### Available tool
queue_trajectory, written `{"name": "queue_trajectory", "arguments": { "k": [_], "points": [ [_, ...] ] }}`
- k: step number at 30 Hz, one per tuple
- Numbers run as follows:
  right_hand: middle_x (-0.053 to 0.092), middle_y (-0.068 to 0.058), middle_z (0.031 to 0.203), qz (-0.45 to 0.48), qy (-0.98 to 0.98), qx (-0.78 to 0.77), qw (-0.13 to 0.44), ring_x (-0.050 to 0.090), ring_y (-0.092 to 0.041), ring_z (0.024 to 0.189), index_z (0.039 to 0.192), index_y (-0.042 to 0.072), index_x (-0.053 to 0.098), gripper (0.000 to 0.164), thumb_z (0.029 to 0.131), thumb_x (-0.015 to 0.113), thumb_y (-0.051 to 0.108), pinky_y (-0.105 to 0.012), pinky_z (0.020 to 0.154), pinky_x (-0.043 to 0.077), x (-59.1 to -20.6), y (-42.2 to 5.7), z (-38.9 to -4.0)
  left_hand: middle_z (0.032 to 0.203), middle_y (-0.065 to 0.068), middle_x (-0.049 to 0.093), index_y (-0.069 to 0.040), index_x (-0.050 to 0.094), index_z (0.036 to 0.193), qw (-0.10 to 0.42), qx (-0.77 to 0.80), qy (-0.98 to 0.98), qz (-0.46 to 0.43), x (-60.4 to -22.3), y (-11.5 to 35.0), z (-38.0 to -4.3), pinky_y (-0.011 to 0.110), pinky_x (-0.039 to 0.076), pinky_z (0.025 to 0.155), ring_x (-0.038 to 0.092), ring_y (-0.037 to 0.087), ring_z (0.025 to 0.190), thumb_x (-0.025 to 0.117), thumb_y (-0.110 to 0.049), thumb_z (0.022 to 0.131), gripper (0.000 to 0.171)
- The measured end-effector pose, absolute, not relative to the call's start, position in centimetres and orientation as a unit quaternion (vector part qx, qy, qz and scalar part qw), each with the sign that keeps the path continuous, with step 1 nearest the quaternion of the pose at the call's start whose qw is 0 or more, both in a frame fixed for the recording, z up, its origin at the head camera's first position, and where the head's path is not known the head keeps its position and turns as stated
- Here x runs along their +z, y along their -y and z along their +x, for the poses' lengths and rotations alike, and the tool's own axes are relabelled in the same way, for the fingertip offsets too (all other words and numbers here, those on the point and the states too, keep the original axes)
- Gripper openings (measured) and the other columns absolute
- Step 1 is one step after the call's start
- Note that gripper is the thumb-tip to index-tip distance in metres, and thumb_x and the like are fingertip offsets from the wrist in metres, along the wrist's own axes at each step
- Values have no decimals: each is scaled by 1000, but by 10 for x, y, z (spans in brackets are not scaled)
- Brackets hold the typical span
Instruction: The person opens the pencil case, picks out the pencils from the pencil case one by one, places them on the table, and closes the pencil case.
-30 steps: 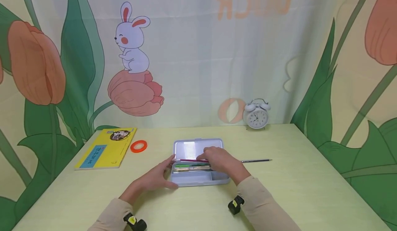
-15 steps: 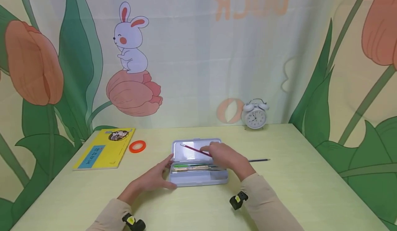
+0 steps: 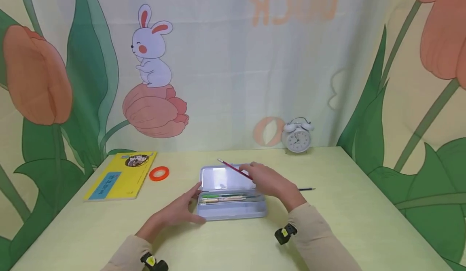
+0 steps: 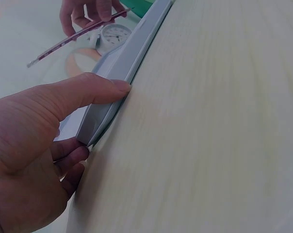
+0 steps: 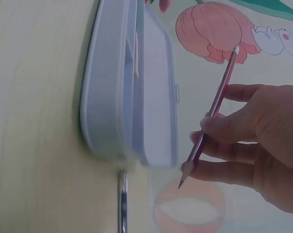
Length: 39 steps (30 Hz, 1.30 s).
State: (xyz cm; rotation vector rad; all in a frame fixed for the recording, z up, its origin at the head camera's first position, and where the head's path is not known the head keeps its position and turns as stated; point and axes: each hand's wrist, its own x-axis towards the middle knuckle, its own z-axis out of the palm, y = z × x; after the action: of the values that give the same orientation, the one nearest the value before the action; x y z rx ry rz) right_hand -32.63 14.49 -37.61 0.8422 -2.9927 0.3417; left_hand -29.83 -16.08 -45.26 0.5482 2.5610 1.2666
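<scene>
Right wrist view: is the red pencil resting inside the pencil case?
No, the right hand holds the red pencil apart from the open pencil case.

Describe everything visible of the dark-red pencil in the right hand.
The slim, glossy dark-red pencil looks wooden, with a sharpened, dark-tipped point and a whitish opposite end, perhaps an eraser. It tilts, whitish end uppermost, held clear of the open pale lavender rectangular case. Only the right hand touches it, pinching it between thumb and fingers.

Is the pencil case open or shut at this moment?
Open: the pencil case has its lid folded back, and pens or pencils show inside.
</scene>
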Motion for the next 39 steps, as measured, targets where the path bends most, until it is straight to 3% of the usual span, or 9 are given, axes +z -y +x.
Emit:
{"name": "queue_trajectory", "arguments": {
  "k": [6,13,19,29,39],
  "points": [
    [60,-3,110,241,965,102,9,58,-19,90,140,24,57,74,81,66,-19,-34,77,55,-370,-180,-324,143,6,46,-15,14,162,110,428,-876,191,-456,163,-299,56,24,117,38,27,133,91,-26,73,119],
    [54,0,91,233,968,90,23,52,-17,74,138,23,63,71,82,63,-20,-28,61,47,-370,-221,-317,139,6,47,-21,10,162,113,439,-868,204,-457,163,-301,53,27,116,39,27,131,92,-25,72,122],
    [54,1,88,247,966,64,32,52,-13,71,134,24,66,69,81,67,-19,-26,60,46,-378,-247,-307,145,8,46,-21,6,163,119,439,-866,208,-455,163,-299,56,25,117,38,30,135,91,-23,73,124],
    [54,0,82,243,966,82,21,53,-14,70,130,21,70,67,80,60,-24,-27,58,45,-380,-275,-307,144,7,45,-19,7,162,118,436,-873,185,-456,163,-299,53,28,116,36,29,137,91,-26,73,123],
    [66,0,84,243,961,126,-49,55,-13,75,114,15,78,41,85,68,-13,-28,67,50,-384,-283,-315,142,6,46,-20,8,162,112,436,-873,186,-456,163,-300,53,28,116,37,27,134,92,-27,72,123]
  ]
}}
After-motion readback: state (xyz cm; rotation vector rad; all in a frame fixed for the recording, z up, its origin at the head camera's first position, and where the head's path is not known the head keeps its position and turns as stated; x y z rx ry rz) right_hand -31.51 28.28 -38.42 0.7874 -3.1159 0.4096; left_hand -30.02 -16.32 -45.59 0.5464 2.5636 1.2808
